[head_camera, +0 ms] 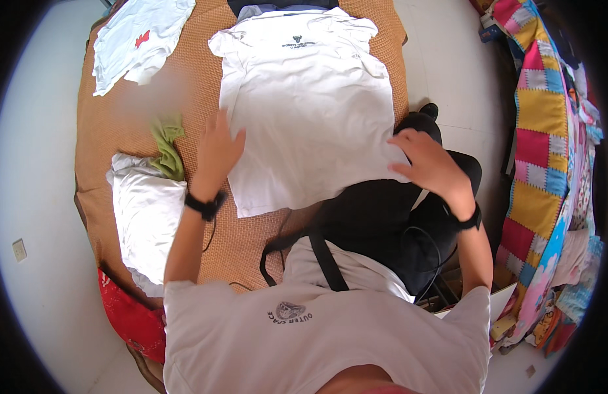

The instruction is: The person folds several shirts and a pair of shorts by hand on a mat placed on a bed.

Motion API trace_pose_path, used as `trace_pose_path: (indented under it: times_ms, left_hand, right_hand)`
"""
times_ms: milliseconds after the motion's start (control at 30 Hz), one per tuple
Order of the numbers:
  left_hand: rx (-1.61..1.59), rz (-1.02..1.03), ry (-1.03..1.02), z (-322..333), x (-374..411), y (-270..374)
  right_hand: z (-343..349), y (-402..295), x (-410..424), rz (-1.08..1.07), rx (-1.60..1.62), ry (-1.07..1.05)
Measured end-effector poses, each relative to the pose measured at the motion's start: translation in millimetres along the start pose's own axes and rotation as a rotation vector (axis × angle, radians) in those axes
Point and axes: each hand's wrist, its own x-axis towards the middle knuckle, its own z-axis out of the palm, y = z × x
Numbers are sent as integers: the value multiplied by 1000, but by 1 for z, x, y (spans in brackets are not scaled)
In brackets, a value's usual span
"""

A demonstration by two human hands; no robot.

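A white T-shirt (309,118) lies spread before me on a brown woven mat (254,261), with a small dark print near its top. My left hand (219,145) is at the shirt's left edge, fingers apart and nothing in them. At the lower right edge of the shirt is my right hand (429,165), its thumb apart from its bent fingers. No cloth shows pinched in it; whether its fingertips touch the shirt cannot be made out. The shirt's lower right part reaches over my leg in black trousers (368,212). Both wrists wear black bands.
Another white shirt (146,37) with a red print lies at the far left. Dark folded cloth (284,4) is beyond the T-shirt. Left of me are a white pillow-like bundle (148,216), green cloth (170,152) and red fabric (131,315). A patchwork quilt (540,113) hangs at right.
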Motion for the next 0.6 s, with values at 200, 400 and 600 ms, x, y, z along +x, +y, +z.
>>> trace_pose_path:
  times_ms: [200,400,600]
  left_hand:
    - [-140,-347,-288,32,-135,-19]
    - [-366,-423,-245,52,-153,-29]
    - [-1346,-616,85,-53,-134,-6]
  right_hand:
    - [38,-11,-61,54,-139,119]
    - [43,12,-53,-56,90,265]
    - [3,-20,-71,-8,174,450]
